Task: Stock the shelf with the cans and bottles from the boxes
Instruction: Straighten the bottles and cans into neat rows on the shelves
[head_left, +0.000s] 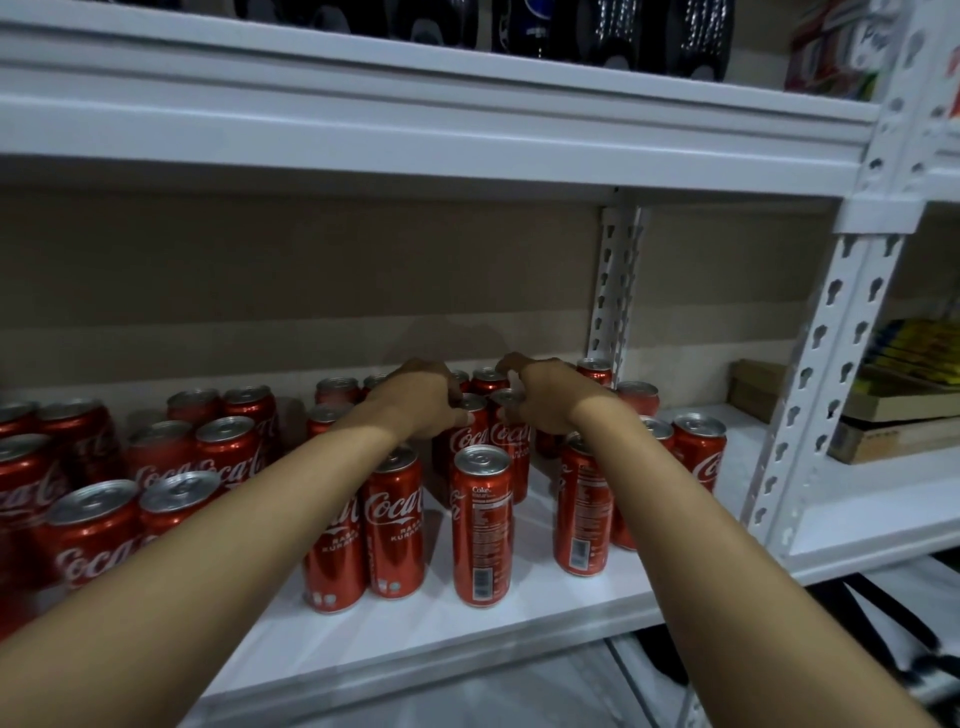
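both arms reach in from 6 o'clock toward the middle of the white shelf (467, 644). left hand (415, 397) sits just at 9 o'clock of the right hand (545, 397), the two near each other over a pair of slim red cans.

left grip: fingers curled down over the rim of the left slim can (467, 436), holding it by the top. right grip: fingers curled round the top of the right slim can (511, 434), thumb side toward the other hand. the two cans stand side by side, touching or nearly so; cannot tell which.

both cans upright, long axis vertical, silver lids up, script logos facing the camera.

more slim cans stand upright around them: one at 6 o'clock (480, 525) with its barcode panel forward, others at 7 and 4 o'clock. shorter, wider cans (93, 530) crowd the shelf toward 9 o'clock, also upright.

dark bottles (597, 26) on the shelf above, at 12 o'clock. boxes (898, 415) in the next bay at 3 o'clock.
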